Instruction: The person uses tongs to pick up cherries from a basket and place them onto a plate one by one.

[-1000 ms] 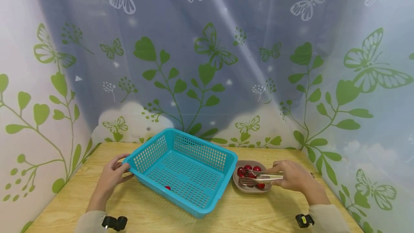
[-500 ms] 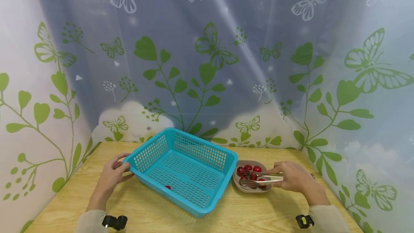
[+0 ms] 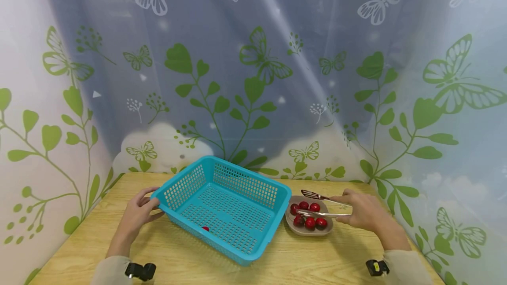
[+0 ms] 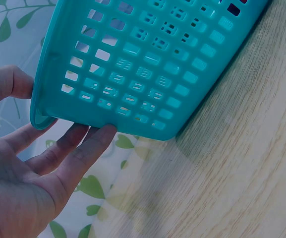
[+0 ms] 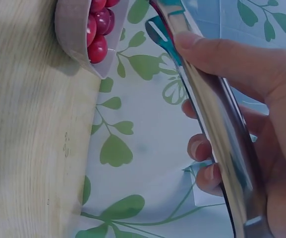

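Observation:
My left hand (image 3: 136, 212) holds the left corner of a blue plastic basket (image 3: 222, 241). In the left wrist view its thumb is at the rim and its fingers (image 4: 90, 148) touch the basket's underside and wall. One small red ball-like fruit (image 3: 205, 229) shows inside the basket near the front wall. My right hand (image 3: 364, 212) grips metal tongs (image 3: 322, 213) whose two arms are spread apart. The tongs hang over a pinkish-beige dish (image 3: 305, 233) of several round red fruits (image 3: 310, 223), and nothing is pinched between their ends.
The wooden table (image 3: 170, 258) carries the basket, with the dish close against its right side. A printed curtain (image 3: 222, 100) of butterflies and leaves encloses the table at the back and both sides.
The tongs have spread wide and risen off the fruits. My right hand has shifted slightly up and right. The left hand and basket look unchanged.

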A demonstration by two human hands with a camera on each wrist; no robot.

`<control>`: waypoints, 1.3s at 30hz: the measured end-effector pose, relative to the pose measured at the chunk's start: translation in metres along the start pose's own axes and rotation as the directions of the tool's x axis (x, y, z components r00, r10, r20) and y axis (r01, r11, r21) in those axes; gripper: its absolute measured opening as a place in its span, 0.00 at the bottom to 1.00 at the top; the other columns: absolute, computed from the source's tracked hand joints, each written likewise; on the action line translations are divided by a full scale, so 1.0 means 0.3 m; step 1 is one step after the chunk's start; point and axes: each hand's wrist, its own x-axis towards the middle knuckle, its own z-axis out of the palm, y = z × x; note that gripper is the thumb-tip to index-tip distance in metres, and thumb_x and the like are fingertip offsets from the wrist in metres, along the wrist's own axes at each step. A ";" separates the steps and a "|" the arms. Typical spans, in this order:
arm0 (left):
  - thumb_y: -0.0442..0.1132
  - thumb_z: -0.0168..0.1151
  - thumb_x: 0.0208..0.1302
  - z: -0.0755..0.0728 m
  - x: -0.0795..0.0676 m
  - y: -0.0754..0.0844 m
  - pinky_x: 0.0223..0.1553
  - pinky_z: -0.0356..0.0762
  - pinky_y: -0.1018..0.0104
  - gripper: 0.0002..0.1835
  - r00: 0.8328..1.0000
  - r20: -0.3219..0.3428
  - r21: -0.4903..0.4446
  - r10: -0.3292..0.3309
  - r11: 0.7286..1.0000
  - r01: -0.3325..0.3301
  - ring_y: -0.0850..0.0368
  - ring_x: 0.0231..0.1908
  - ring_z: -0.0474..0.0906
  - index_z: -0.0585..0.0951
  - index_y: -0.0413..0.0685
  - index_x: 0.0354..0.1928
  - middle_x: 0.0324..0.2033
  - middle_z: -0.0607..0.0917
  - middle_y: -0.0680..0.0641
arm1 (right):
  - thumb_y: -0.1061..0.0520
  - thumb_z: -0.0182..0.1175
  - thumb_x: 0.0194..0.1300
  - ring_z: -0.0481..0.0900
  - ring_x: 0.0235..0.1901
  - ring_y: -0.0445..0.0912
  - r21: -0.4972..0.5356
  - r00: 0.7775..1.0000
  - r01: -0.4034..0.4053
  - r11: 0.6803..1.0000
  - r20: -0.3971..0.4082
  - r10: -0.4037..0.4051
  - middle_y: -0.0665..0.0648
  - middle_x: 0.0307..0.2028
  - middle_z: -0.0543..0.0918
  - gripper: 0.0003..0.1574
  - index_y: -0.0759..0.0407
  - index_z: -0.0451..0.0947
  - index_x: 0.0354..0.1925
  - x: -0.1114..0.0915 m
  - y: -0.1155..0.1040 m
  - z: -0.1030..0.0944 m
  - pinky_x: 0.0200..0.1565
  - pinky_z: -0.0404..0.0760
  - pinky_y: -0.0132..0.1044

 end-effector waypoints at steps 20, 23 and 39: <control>0.37 0.52 0.76 -0.002 0.001 0.000 0.51 0.91 0.53 0.28 1.000 -0.006 -0.002 0.022 1.000 -0.022 0.66 0.41 0.85 0.64 0.42 0.75 0.48 0.85 0.47 | 0.48 0.83 0.46 0.61 0.19 0.29 -0.158 0.906 0.166 0.973 -0.365 -0.214 0.53 0.41 0.85 0.42 0.51 0.84 0.61 0.044 -0.012 -0.067 0.20 0.59 0.25; 0.38 0.52 0.76 -0.003 0.001 0.000 0.51 0.91 0.53 0.29 1.000 0.000 0.001 0.024 1.000 -0.024 0.66 0.41 0.85 0.64 0.41 0.76 0.48 0.85 0.47 | 0.49 0.83 0.45 0.61 0.19 0.29 -0.156 0.887 0.196 0.968 -0.393 -0.243 0.53 0.41 0.85 0.43 0.51 0.83 0.61 0.061 -0.029 -0.077 0.19 0.59 0.24; 0.37 0.51 0.77 0.000 -0.001 -0.006 0.53 0.90 0.52 0.29 1.000 0.001 -0.005 -0.002 1.000 0.002 0.66 0.41 0.84 0.63 0.44 0.77 0.47 0.85 0.50 | 0.50 0.84 0.46 0.75 0.31 0.40 -0.134 0.852 0.330 0.935 -0.384 -0.356 0.52 0.45 0.84 0.38 0.47 0.86 0.58 0.183 -0.168 -0.089 0.24 0.69 0.27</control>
